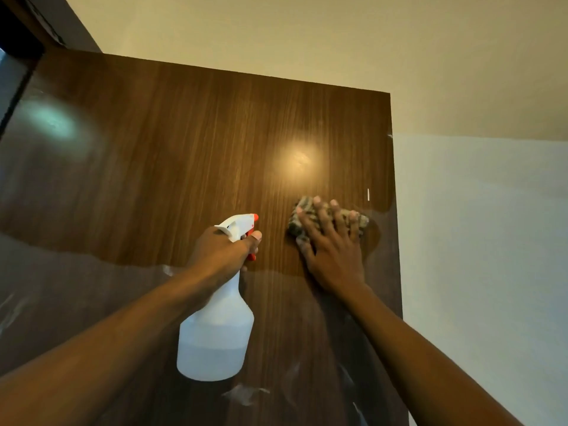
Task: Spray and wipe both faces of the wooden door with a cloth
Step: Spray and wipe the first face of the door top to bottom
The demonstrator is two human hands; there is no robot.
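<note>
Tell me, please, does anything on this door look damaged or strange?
Nothing looks broken. The wooden door has a loose, wrinkled clear film over its lower part, with a ragged upper edge and pale streaks. The right hand presses the cloth there; the left hand holds the spray bottle.

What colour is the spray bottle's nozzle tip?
Red-orange, on the white spray bottle; clearest in the head view.
</note>
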